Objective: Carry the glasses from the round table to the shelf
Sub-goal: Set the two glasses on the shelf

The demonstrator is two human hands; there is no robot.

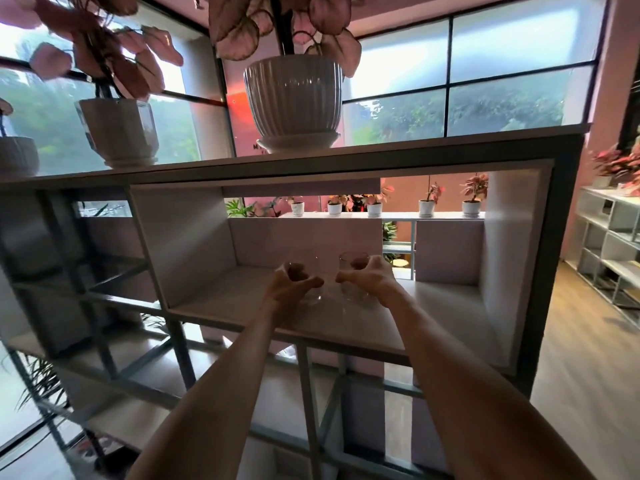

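Note:
Two clear drinking glasses stand side by side on the white board of the shelf (221, 306), inside its wide upper compartment. My left hand (289, 284) curls around the left glass (313, 296), fingers showing through it. My right hand (369, 275) wraps the right glass (353, 291) from the right side. Both arms reach forward into the compartment. The glasses' bases appear to rest on the board, though I cannot tell for sure. The round table is out of view.
Large white plant pots (292, 102) with pink-leaved plants sit on the shelf's top board, right above my hands. Open grid cells lie below and to the left. A second white shelf unit (609, 237) stands at the right across wooden floor. Small potted plants (426, 206) line a ledge behind.

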